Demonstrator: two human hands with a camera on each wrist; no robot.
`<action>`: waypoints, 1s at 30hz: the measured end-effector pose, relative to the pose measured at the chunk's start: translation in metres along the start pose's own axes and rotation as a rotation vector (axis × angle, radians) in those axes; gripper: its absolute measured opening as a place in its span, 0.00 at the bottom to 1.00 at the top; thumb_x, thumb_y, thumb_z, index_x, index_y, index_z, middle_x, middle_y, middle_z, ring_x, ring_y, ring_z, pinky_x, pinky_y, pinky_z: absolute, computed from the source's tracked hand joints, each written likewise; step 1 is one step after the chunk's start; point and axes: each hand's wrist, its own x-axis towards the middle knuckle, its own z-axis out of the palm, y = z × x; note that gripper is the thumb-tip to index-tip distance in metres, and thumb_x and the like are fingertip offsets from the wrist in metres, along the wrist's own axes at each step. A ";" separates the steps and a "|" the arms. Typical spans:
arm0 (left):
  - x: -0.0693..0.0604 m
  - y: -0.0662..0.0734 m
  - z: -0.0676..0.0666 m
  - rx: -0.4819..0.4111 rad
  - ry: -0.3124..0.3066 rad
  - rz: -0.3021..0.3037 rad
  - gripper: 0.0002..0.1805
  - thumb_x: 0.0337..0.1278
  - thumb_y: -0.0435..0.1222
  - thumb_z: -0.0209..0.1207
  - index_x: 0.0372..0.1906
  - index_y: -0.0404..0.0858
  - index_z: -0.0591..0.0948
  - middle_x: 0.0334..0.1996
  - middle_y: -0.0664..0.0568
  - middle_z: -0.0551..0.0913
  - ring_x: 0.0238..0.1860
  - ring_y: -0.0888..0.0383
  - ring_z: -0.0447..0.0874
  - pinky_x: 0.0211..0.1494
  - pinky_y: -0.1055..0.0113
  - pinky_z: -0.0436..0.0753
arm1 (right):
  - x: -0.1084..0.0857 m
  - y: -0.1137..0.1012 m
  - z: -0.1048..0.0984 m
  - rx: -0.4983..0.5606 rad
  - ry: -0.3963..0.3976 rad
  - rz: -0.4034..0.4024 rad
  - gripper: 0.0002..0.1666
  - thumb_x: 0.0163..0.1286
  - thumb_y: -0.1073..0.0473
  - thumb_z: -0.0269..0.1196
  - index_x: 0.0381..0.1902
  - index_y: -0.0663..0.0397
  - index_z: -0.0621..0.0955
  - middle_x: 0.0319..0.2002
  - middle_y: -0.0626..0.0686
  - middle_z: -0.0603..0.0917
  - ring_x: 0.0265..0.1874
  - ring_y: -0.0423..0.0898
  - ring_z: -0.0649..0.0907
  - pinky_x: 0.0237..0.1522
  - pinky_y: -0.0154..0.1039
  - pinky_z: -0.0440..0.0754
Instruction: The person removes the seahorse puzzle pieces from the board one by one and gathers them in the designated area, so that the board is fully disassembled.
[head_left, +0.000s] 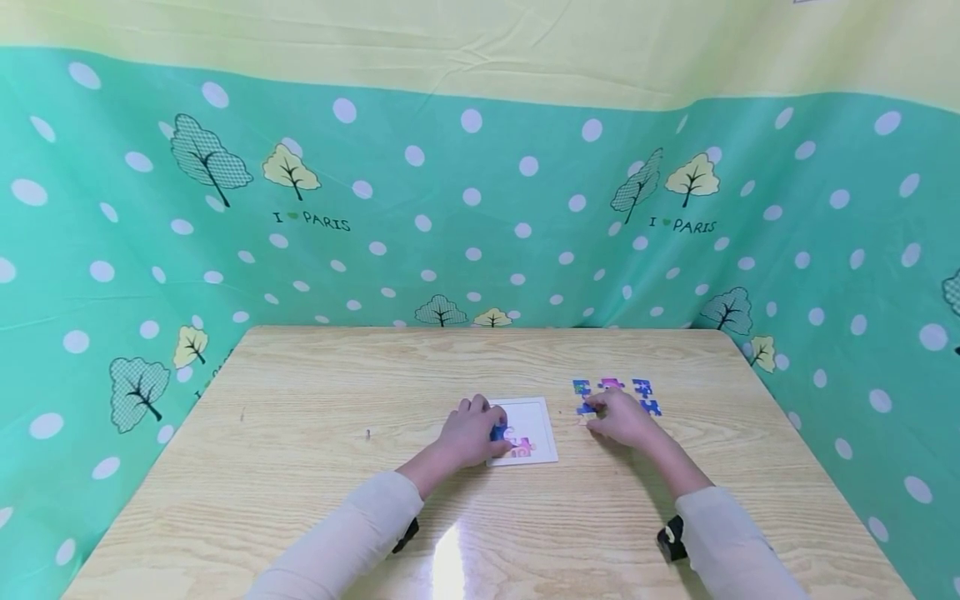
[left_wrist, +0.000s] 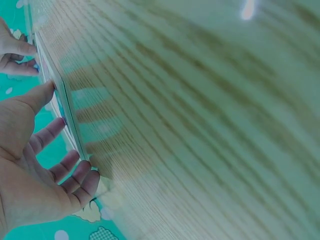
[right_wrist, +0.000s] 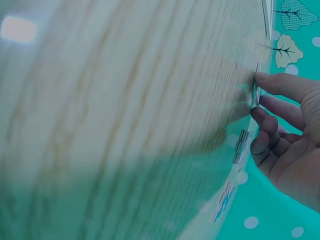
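Observation:
A white square puzzle tray [head_left: 534, 419] lies on the table, with blue and pink jigsaw pieces [head_left: 522, 447] in its lower left part. My left hand [head_left: 467, 432] rests on the tray's left side and partly hides those pieces. In the left wrist view, its thumb and fingertips touch the tray [left_wrist: 71, 117], the fingers loosely bent. To the right of the tray, my right hand [head_left: 624, 418] pinches a blue and pale jigsaw piece [head_left: 585, 410] at the table top. The right wrist view shows thumb and fingers meeting at that thin piece, seen nearly edge-on.
Loose jigsaw pieces lie around my right hand: a green and blue one [head_left: 581, 387], a pink one [head_left: 611, 383] and blue ones [head_left: 642, 387] [head_left: 651, 407]. A small dark mark or bit [head_left: 367, 434] shows left on the wooden table [head_left: 300, 500]. A patterned curtain [head_left: 450, 167] hangs behind.

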 end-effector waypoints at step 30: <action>0.000 -0.001 0.003 -0.006 0.005 -0.009 0.21 0.54 0.54 0.60 0.49 0.48 0.76 0.50 0.47 0.70 0.48 0.51 0.66 0.48 0.56 0.71 | 0.002 0.004 -0.004 0.075 -0.010 0.026 0.25 0.56 0.62 0.66 0.52 0.67 0.78 0.36 0.55 0.80 0.30 0.45 0.74 0.29 0.35 0.73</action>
